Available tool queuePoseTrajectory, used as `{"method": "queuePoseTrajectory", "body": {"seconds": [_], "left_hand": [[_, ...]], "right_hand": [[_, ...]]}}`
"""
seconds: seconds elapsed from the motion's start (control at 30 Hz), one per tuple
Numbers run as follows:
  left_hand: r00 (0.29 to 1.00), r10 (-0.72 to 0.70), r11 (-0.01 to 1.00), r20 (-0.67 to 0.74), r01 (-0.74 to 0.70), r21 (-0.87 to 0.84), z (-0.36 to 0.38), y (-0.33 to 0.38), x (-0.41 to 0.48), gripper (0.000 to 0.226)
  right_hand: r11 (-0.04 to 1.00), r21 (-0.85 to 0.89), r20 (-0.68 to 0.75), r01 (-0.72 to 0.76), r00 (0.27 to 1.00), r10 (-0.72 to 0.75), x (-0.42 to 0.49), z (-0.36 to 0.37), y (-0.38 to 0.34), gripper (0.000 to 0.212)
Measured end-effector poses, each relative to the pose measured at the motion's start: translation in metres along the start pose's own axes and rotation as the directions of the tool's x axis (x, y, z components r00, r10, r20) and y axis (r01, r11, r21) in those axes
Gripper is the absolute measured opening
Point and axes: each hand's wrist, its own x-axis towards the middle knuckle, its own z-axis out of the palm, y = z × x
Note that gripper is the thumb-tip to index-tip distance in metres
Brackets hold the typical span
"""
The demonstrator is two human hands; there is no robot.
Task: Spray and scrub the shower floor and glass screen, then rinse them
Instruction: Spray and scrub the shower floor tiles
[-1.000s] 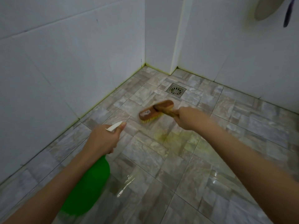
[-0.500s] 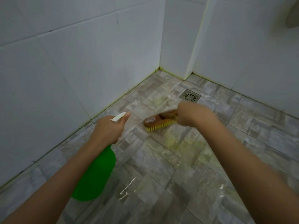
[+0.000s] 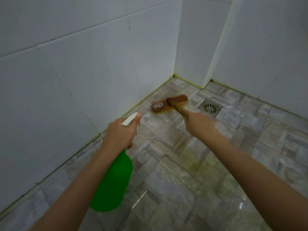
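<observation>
Head view shows a white tiled wall (image 3: 83, 80) meeting the wet grey floor (image 3: 166, 189) along its left edge. Low at the left, the left hand (image 3: 118, 135) grips the green bottle (image 3: 113, 184) by its neck, forefinger lying along the white nozzle. Blurred, the right hand (image 3: 198, 124) is clenched round the handle of the brush (image 3: 166, 105), whose bristles sit on the floor near its far corner, between wall and drain (image 3: 210, 107). On wet tile the brush could skid into the wall, or a foot could slip. No glass screen shows, and fingers hide the bottle's trigger.

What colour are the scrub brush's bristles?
Yellow, under the brown wooden brush head; clearest in the head view.
</observation>
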Motion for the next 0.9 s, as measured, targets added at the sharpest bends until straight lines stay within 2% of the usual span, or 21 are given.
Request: {"method": "queuePoseTrajectory", "body": {"seconds": [0.1, 0.2, 0.23, 0.33, 0.4, 0.43, 0.5, 0.53, 0.6, 0.7, 0.77, 0.83, 0.9], "left_hand": [[1.000, 0.013, 1.000, -0.001, -0.013, -0.022, 0.002, 0.001, 0.007, 0.069], [1.000, 0.001, 0.999, -0.014, -0.002, -0.054, 0.004, 0.000, 0.013, 0.068], [1.000, -0.004, 0.998, -0.023, 0.003, -0.065, 0.004, -0.001, 0.015, 0.067], [0.999, 0.004, 0.997, -0.043, -0.008, -0.082, 0.005, -0.001, 0.017, 0.061], [0.998, 0.002, 0.993, -0.063, -0.010, -0.118, 0.003, -0.002, 0.018, 0.061], [0.998, 0.006, 0.992, -0.066, -0.014, -0.124, 0.003, -0.002, 0.019, 0.062], [0.998, 0.006, 0.991, -0.065, -0.015, -0.132, 0.001, -0.002, 0.020, 0.061], [0.998, -0.005, 0.990, -0.065, -0.004, -0.140, -0.001, -0.001, 0.023, 0.060], [0.997, -0.025, 0.990, -0.067, 0.015, -0.143, -0.003, 0.000, 0.025, 0.062], [0.997, -0.016, 0.990, -0.081, 0.004, -0.142, -0.004, 0.002, 0.024, 0.067], [0.997, 0.008, 0.989, -0.081, -0.020, -0.147, -0.002, 0.001, 0.023, 0.068], [0.997, 0.019, 0.988, -0.072, -0.030, -0.152, -0.001, 0.000, 0.023, 0.070], [0.998, 0.012, 0.988, -0.064, -0.022, -0.152, 0.000, 0.000, 0.024, 0.072]], "right_hand": [[0.999, 0.034, 0.028, 0.010, 1.000, -0.011, 0.022, -0.016, 0.002, 0.039], [0.994, -0.103, 0.073, -0.023, 0.997, 0.031, 0.033, -0.039, -0.016, 0.015], [0.992, -0.125, 0.078, -0.026, 0.996, 0.036, 0.036, -0.047, -0.027, 0.013], [0.997, -0.076, 0.058, 0.026, 0.998, -0.022, 0.065, -0.048, -0.027, 0.038], [0.991, -0.092, 0.065, 0.094, 0.994, -0.088, 0.078, -0.055, -0.022, 0.047], [0.990, -0.102, 0.073, 0.100, 0.993, -0.093, 0.084, -0.060, -0.019, 0.044], [0.996, -0.091, 0.085, 0.019, 0.996, -0.011, 0.091, -0.071, -0.018, 0.020], [0.994, -0.112, 0.078, -0.018, 0.997, 0.027, 0.090, -0.076, -0.022, 0.018], [0.993, -0.120, 0.079, -0.006, 0.997, 0.016, 0.090, -0.074, -0.026, 0.015], [0.996, -0.063, 0.091, 0.056, 0.995, -0.050, 0.090, -0.065, -0.015, 0.042], [0.998, -0.037, 0.102, 0.048, 0.994, -0.044, 0.085, -0.072, -0.006, 0.038], [0.996, -0.086, 0.104, -0.039, 0.993, 0.048, 0.080, -0.079, 0.005, 0.025], [0.987, -0.147, 0.098, -0.062, 0.992, 0.077, 0.069, -0.070, 0.015, 0.025]]}}
